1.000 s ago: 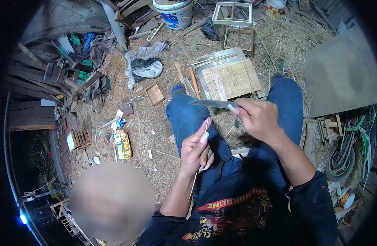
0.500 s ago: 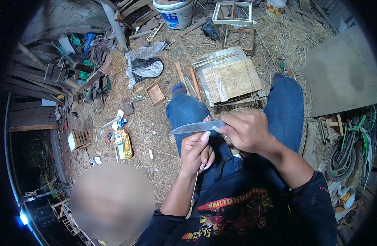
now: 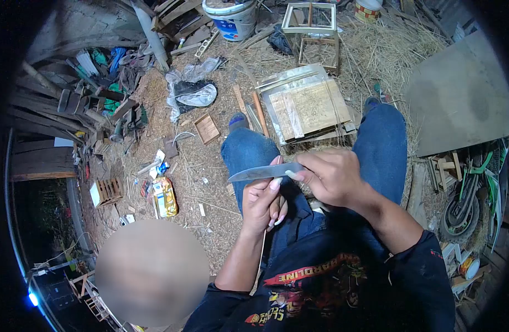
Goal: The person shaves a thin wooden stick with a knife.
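left hand [image 3: 262, 205] holds stick [image 3: 262, 243], right hand [image 3: 333, 176] knife [image 3: 261, 173]; boards [image 3: 318, 110] beyond.

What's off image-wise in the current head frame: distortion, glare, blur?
Head view: fisheye bend, with black vignetted corners; head view: bluish-white glare from a lamp at lower left; head view: shirt sinks to near-black in parts; head view: round blurred patch hides what's behind it, while knife, left hand and right hand look reasonably sharp.
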Motion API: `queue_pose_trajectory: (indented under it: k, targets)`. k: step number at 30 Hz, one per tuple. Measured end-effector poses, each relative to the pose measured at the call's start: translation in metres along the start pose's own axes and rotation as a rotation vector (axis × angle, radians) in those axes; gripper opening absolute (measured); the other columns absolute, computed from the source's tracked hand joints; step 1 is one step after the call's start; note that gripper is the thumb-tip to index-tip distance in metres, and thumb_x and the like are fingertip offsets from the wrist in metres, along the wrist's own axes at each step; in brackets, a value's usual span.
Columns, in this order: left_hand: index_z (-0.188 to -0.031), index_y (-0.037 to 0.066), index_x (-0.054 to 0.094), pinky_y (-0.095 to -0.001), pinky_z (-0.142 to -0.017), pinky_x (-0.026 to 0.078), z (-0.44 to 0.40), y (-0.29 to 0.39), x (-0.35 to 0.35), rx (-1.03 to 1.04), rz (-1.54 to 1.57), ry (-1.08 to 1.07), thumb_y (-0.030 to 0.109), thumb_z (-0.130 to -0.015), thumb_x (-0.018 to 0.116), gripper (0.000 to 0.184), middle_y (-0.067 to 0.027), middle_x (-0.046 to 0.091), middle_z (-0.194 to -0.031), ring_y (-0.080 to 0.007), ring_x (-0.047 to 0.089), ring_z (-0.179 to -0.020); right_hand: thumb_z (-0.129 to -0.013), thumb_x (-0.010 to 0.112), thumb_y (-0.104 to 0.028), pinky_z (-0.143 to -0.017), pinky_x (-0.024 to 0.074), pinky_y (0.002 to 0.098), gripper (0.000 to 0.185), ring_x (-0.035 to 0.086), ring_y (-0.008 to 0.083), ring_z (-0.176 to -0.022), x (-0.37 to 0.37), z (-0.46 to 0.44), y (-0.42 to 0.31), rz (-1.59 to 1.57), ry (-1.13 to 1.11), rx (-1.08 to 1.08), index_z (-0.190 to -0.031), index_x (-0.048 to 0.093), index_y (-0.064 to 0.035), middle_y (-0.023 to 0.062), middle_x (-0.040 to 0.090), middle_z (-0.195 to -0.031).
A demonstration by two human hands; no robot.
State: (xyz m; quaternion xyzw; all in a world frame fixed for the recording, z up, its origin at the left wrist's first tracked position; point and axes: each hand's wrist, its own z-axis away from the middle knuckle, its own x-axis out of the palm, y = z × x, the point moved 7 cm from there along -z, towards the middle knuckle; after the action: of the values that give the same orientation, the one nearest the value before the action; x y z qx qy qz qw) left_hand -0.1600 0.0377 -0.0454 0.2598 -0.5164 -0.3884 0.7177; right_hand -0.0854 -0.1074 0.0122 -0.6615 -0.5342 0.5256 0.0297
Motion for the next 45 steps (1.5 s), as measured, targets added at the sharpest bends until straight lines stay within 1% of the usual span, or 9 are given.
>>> queue_pose_trajectory:
  k: [4, 10, 13, 15, 20, 32, 37, 39, 45]
  targets:
    - [-0.146, -0.006, 0.042, -0.0245, -0.036, 0.037, 0.001, 0.003, 0.001, -0.002, 0.021, 0.007, 0.015, -0.105, 0.049, 0.047, 0.003, 0.04, -0.044, -0.0066, 0.032, -0.03, -0.089, 0.067, -0.037, -0.052, 0.0492, 0.0416, 0.027, 0.067, 0.029, -0.061, 0.003, -0.003, 0.0, -0.02, -0.008, 0.008, -0.094, 0.07, -0.0107, 0.0092, 0.068, -0.072]
    - [-0.146, -0.004, 0.045, -0.0242, -0.036, 0.037, -0.002, 0.0, -0.002, -0.005, -0.014, 0.006, 0.015, -0.106, 0.049, 0.044, 0.0033, 0.04, -0.044, -0.0066, 0.032, -0.031, -0.09, 0.067, -0.037, -0.051, 0.0484, 0.0415, 0.026, 0.066, 0.0284, -0.06, 0.004, -0.001, 0.011, 0.011, 0.03, -0.008, -0.091, 0.071, -0.0117, 0.0086, 0.068, -0.07]
    - [-0.145, 0.001, 0.048, -0.0246, -0.037, 0.039, 0.0, 0.0, -0.005, 0.007, -0.022, 0.046, 0.014, -0.105, 0.049, 0.042, 0.0036, 0.041, -0.044, -0.0061, 0.034, -0.032, -0.091, 0.066, -0.037, -0.048, 0.0469, 0.041, 0.024, 0.066, 0.0276, -0.058, -0.003, -0.002, 0.023, 0.091, 0.026, 0.05, -0.09, 0.072, -0.0138, 0.0078, 0.068, -0.07]
    - [-0.146, 0.002, 0.048, -0.025, -0.038, 0.04, 0.001, 0.001, -0.006, 0.027, -0.056, 0.05, 0.013, -0.105, 0.05, 0.042, 0.0037, 0.041, -0.045, -0.0058, 0.034, -0.032, -0.092, 0.065, -0.036, -0.046, 0.046, 0.0404, 0.022, 0.066, 0.0269, -0.056, -0.014, -0.003, 0.047, 0.157, 0.008, 0.256, -0.089, 0.072, -0.0156, 0.0073, 0.068, -0.069]
    - [-0.146, 0.001, 0.047, -0.026, -0.041, 0.044, -0.002, -0.003, -0.009, 0.056, -0.057, 0.089, 0.012, -0.104, 0.052, 0.044, 0.0039, 0.043, -0.046, -0.0053, 0.036, -0.033, -0.09, 0.068, -0.034, -0.05, 0.0487, 0.0408, 0.023, 0.067, 0.0277, -0.059, -0.006, 0.001, 0.009, -0.005, 0.085, 0.043, -0.089, 0.071, -0.0114, 0.0084, 0.067, -0.069]
    - [-0.143, -0.006, 0.047, -0.0268, -0.043, 0.045, 0.0, -0.003, 0.001, 0.034, -0.005, 0.014, 0.016, -0.104, 0.052, 0.045, 0.0037, 0.044, -0.046, -0.0054, 0.037, -0.033, -0.089, 0.067, -0.036, -0.053, 0.0499, 0.0413, 0.026, 0.067, 0.0288, -0.061, 0.003, -0.003, 0.002, -0.022, 0.014, 0.009, -0.092, 0.07, -0.0105, 0.0092, 0.067, -0.071]
    - [-0.146, 0.003, 0.048, -0.0272, -0.043, 0.045, -0.001, -0.005, -0.009, 0.075, -0.001, 0.039, 0.015, -0.105, 0.051, 0.044, 0.0036, 0.043, -0.045, -0.0058, 0.037, -0.032, -0.09, 0.066, -0.038, -0.05, 0.0487, 0.0416, 0.026, 0.067, 0.028, -0.059, -0.001, -0.004, 0.016, 0.033, 0.026, 0.036, -0.09, 0.071, -0.0122, 0.0087, 0.067, -0.069]
    - [-0.147, 0.003, 0.047, -0.0278, -0.042, 0.045, -0.001, -0.004, -0.007, 0.071, -0.024, 0.048, 0.016, -0.104, 0.051, 0.045, 0.0036, 0.042, -0.044, -0.0066, 0.036, -0.032, -0.091, 0.066, -0.039, -0.049, 0.0478, 0.0417, 0.026, 0.066, 0.0275, -0.059, -0.01, -0.004, 0.032, 0.111, 0.057, 0.187, -0.09, 0.071, -0.0131, 0.0083, 0.067, -0.069]
    - [-0.148, -0.001, 0.043, -0.0296, -0.043, 0.045, -0.001, -0.005, -0.008, 0.045, -0.088, 0.079, 0.017, -0.103, 0.052, 0.049, 0.0036, 0.04, -0.044, -0.0082, 0.035, -0.031, -0.09, 0.066, -0.037, -0.051, 0.0485, 0.0414, 0.026, 0.066, 0.0291, -0.06, -0.003, 0.0, -0.001, 0.017, 0.065, 0.004, -0.091, 0.07, -0.011, 0.009, 0.066, -0.069]
